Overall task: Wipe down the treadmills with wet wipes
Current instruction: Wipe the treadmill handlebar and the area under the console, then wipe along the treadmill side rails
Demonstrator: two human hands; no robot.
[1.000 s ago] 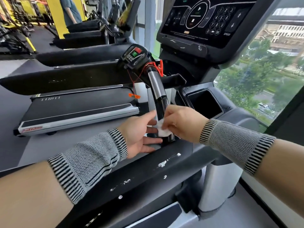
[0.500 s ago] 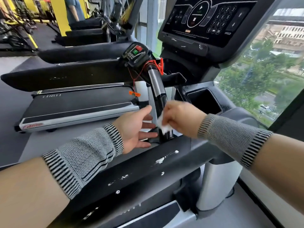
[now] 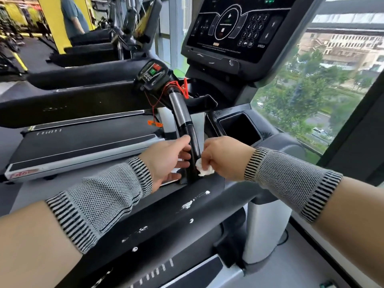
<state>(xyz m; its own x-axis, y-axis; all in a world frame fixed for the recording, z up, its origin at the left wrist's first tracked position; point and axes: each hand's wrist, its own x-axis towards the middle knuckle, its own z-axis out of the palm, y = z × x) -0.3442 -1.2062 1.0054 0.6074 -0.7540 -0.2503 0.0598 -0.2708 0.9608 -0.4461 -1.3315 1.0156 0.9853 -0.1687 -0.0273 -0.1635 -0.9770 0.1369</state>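
A black and silver upright handle [image 3: 184, 119] rises from the treadmill's black side rail [image 3: 166, 221] toward the console [image 3: 239, 30]. My right hand [image 3: 225, 157] pinches a crumpled white wet wipe [image 3: 202, 170] against the lower right side of that handle. On the handle's left side is my left hand [image 3: 166, 161], thumb on the black part and straight fingers reaching to its base. Both wrists wear grey knitted bands.
A control pod [image 3: 152, 74] with red and green buttons and a red safety cord [image 3: 182, 88] tops the handle. A cup holder [image 3: 239, 127] lies right of it. More treadmills [image 3: 79, 142] stand at left, a window at right, a person [image 3: 71, 16] far back.
My right hand has slid the wipe up from the handle's base and back down along it. My left hand's thumb has come up onto the handle.
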